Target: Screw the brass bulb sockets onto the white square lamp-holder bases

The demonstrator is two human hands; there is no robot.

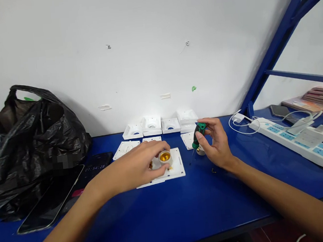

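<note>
My left hand (138,163) has thumb and fingers around a round white lamp socket (165,158) with a brass-coloured inside. Beneath it is a flat white square plate (178,164), partly covered by the hand. My right hand (217,146) grips a green and black screwdriver (199,132), its thin shaft pointing down towards the blue table, right of the plate. Behind that shaft a second round socket-like piece (200,152) shows in part. A small brass-coloured screw (213,170) lies by the right wrist.
White square boxes (170,125) line the wall, several with round holes. A black plastic bag (38,144) and two phones (53,198) are at the left of the blue table (170,215). A white power strip (294,140) with cables lies right, beside a blue metal frame (274,45).
</note>
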